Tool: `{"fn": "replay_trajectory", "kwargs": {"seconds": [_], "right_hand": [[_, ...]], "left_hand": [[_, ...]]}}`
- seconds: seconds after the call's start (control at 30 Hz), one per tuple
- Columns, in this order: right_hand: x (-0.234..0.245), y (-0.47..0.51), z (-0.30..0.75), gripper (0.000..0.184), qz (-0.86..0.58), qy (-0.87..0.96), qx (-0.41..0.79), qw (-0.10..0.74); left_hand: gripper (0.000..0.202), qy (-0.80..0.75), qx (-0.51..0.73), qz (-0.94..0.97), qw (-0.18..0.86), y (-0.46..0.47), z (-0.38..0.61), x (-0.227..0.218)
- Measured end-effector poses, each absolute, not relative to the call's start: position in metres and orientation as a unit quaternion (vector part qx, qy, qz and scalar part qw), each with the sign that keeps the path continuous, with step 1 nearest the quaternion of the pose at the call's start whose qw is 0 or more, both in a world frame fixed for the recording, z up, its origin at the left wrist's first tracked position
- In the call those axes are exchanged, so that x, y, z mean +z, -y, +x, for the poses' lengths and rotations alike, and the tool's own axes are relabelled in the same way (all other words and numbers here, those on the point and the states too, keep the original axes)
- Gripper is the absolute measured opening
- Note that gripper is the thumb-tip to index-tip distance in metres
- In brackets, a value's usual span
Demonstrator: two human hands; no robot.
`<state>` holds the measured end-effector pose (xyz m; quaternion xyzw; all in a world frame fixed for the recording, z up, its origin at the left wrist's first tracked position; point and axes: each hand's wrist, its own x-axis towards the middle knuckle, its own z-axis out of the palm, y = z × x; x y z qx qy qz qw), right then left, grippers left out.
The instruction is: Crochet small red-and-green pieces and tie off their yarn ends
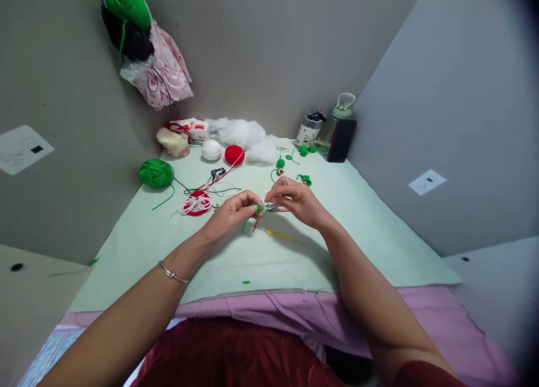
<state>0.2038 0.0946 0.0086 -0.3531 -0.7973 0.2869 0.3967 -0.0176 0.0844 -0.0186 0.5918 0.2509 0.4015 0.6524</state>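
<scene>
My left hand (233, 210) and my right hand (295, 199) meet above the pale green table mat (357, 230), both with fingers pinched. Between the fingertips sits a small green crocheted piece (258, 208) with green and red yarn tails hanging below it. The left hand pinches this piece from the left; the right hand pinches at its right side, what it grips being too small to make out. A yellow-handled crochet hook (278, 235) lies on the mat just below the hands. A silver bangle (172, 273) is on my left wrist.
A green yarn ball (156, 173) lies at the left. A red disc with white yarn (196, 203), a white ball (211, 149), a red ball (234, 154) and white stuffing (248, 134) are behind. Small green pieces (304, 179), a jar (309, 128), a bottle (339, 114) and a dark phone (341, 141) stand at the back right.
</scene>
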Motion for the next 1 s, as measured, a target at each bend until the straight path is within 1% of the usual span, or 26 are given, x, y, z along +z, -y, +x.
{"fn": "replay_trajectory", "kwargs": {"seconds": [0.33, 0.77, 1.0], "right_hand": [[0.009, -0.094, 0.203, 0.011, -0.36, 0.771, 0.344, 0.397], [0.011, -0.095, 0.205, 0.016, -0.358, 0.742, 0.417, 0.384], [0.013, -0.088, 0.194, 0.011, -0.378, 0.725, 0.421, 0.393]], "left_hand": [[0.018, -0.256, 0.406, 0.572, 0.665, -0.086, -0.017, -0.019], [0.016, -0.263, 0.406, 0.562, 0.671, -0.086, -0.018, -0.017], [0.019, -0.289, 0.416, 0.563, 0.653, -0.086, -0.016, -0.02]]}}
